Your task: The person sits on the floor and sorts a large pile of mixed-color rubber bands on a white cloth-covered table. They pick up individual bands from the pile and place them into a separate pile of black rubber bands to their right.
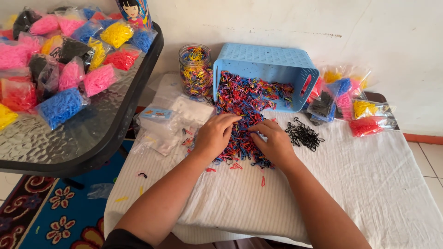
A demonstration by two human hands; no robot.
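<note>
A heap of small mixed-colour rubber bands (242, 99) spills from a tipped light-blue plastic basket (267, 64) onto a white cloth (369, 184). My left hand (214, 134) rests palm down on the near part of the heap, fingers curled into the bands. My right hand (274, 140) lies beside it, fingertips pinching in the bands. A separate small pile of black bands (303, 134) sits just right of my right hand.
A glass jar (195, 69) full of mixed bands stands left of the basket. Empty clear bags (161, 127) lie at the left of the cloth. Filled bags (357, 103) lie at the back right. A dark glass table (83, 133) at the left holds several colour-sorted bags.
</note>
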